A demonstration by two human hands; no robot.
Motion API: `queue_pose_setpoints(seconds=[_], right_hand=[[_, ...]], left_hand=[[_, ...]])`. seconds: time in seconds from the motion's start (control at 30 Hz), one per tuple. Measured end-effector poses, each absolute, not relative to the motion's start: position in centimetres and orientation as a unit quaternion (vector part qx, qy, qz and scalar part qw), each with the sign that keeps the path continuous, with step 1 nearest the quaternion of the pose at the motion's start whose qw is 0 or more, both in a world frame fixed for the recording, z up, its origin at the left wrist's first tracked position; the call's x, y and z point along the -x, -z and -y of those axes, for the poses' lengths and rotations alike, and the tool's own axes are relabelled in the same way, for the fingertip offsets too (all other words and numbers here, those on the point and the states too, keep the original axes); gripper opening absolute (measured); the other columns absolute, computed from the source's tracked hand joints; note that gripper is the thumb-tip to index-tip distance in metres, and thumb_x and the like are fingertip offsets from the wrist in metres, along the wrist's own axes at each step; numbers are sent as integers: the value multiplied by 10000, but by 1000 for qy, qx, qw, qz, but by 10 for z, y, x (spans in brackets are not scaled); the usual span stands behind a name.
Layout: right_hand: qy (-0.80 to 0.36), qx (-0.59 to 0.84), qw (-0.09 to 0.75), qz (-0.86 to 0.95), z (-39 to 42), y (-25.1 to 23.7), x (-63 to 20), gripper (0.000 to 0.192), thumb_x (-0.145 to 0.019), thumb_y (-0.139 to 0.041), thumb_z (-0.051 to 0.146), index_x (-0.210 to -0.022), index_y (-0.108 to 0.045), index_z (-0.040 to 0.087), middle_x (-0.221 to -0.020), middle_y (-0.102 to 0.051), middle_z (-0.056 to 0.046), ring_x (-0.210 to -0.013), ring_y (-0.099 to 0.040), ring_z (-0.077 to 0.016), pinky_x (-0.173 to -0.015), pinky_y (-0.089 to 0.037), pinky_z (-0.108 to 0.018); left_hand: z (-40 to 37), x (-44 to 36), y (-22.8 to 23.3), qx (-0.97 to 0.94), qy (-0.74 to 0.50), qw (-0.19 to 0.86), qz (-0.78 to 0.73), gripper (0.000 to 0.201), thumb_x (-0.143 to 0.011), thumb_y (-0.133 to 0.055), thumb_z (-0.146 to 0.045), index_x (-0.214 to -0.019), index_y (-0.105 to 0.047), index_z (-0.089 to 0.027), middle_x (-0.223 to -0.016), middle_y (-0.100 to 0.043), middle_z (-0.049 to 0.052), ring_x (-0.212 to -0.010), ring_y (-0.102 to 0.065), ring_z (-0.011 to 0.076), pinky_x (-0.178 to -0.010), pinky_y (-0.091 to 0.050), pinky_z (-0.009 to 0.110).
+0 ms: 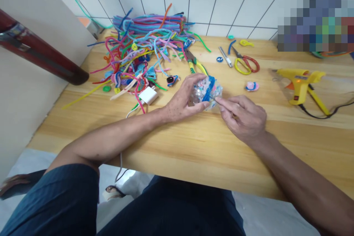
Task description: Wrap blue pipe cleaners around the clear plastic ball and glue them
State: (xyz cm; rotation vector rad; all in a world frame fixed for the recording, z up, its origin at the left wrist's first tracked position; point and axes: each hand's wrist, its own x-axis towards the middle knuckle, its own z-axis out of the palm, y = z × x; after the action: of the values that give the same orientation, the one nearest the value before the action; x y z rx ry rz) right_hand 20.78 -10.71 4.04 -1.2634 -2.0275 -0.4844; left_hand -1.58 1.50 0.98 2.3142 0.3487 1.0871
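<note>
My left hand [185, 97] is curved around a clear, roundish container [199, 89] with coloured bits showing in it and a blue fuzzy band [209, 89] across it. Thumb and fingers press on its two sides, just above the tabletop. From the right, my right hand [243, 116] points its pinched fingers at the band. Whatever sits between those fingertips is too small to make out. Pliers [197, 67] with yellow and green handles lie just behind the container. To the right rests a small pink and blue piece [252, 86].
A tangled heap of pipe cleaners [149, 40] fills the back left. Nearer lie a white charger [148, 96] with its cable and a small dark-faced piece [172, 80]. Scissors [245, 64] and a craft knife [226, 57] are behind; a yellow glue gun [301, 81] stands right, its cord trailing.
</note>
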Motion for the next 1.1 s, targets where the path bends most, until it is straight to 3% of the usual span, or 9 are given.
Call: queue_pose_setpoints(seconds=[0.17,0.4,1.1], right_hand=[[183,455,378,785,108,-42,-206,430,-914,-674,51,-1274,-770,265,-882,-776,0,-694,-688,-110,-596,-506,-219],[178,474,363,783,109,-44,-204,307,-953,-649,98,-1163,-810,252,-873,-790,-12,-665,-684,-120,-583,-506,-244],[135,488,378,775,109,-44,-202,397,-940,-656,85,-1242,-811,290,-883,-778,-7,-653,-681,-117,-572,-528,-236]], left_hand=[[-16,16,-9,-862,-400,282,-136,735,-1005,-665,-579,-1588,-350,-259,-1573,-499,178,-1511,-489,350,-1276,-428,595],[-15,16,-10,-861,-400,284,-136,742,-1003,-678,-556,-1594,-359,-241,-1573,-505,181,-1502,-494,351,-1281,-415,583],[-15,16,-8,-861,-393,289,-146,756,-991,-677,-569,-1590,-349,-246,-1587,-503,188,-1522,-480,357,-1294,-392,603]])
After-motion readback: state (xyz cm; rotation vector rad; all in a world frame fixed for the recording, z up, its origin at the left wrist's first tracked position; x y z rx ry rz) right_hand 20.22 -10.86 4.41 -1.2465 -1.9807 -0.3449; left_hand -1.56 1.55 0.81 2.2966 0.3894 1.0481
